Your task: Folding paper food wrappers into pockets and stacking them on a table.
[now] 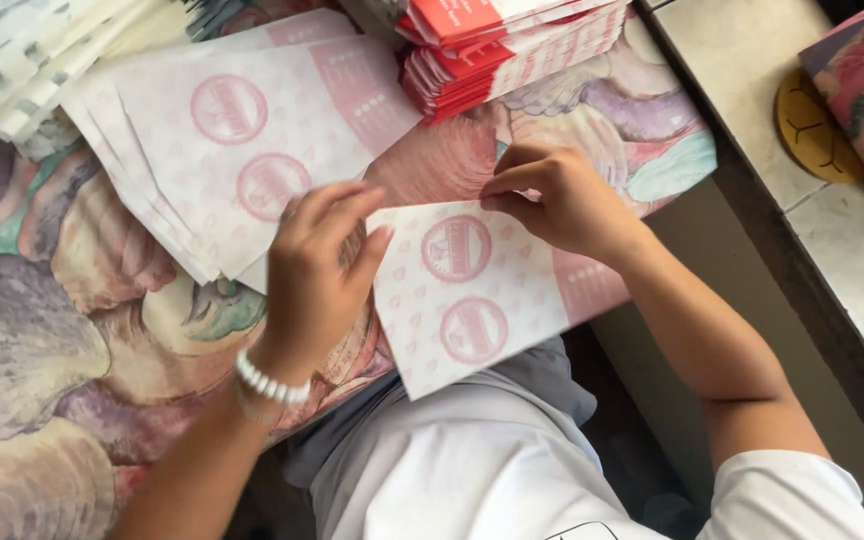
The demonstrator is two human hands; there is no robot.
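White cloth over the person's lap point(472, 460) is filling the bottom of the view, and just above it a white paper sheet point(472, 300) printed with pink round marks is lying on the shell-patterned table cover point(62, 330), its lower edge hanging past the table's rim. Both hands are working its top edge: the left hand point(317, 275) is pinching the upper left corner, while the right hand point(562, 200) is pressing closed fingertips on the upper right. Behind them, a fanned pile of matching sheets point(242, 140) and a red-edged stack point(512, 45) are sitting near each other.
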